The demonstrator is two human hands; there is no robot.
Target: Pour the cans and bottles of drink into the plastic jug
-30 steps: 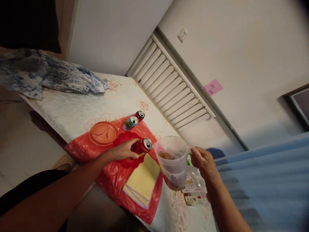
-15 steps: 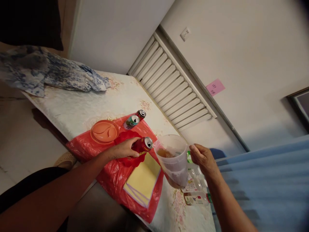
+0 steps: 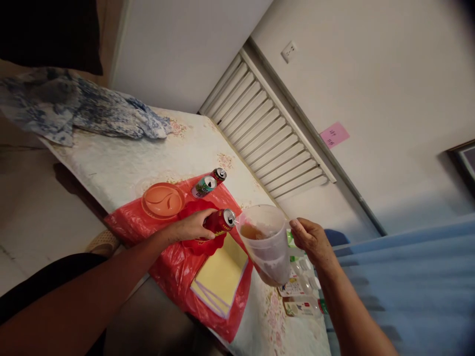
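My left hand [image 3: 196,226] is wrapped round a red drink can [image 3: 218,223], holding it tilted above a red scalloped dish [image 3: 193,245]. The can's opened top faces the rim of a clear plastic pitcher [image 3: 267,257]. Gripped by its handle in my right hand [image 3: 309,237], the pitcher leans toward the can with brown liquid inside. Its spout is at the can's mouth; whether liquid is flowing I cannot tell. Below the can lies a folded yellow cloth [image 3: 222,274]. Behind it stand a green and pink can [image 3: 204,187] and another red can [image 3: 219,175], both opened.
An orange divided plate [image 3: 163,200] lies on a red plastic sheet [image 3: 170,262] over the floral tablecloth [image 3: 122,168]. Several plastic bottles [image 3: 302,306] are at the right beneath my right arm. A blue-white cloth [image 3: 111,116] lies at the far left; a radiator [image 3: 270,133] borders the table.
The pitcher's base has risen slightly, so it leans a bit more toward the can. Both hands keep their holds. The whole view has shifted a little.
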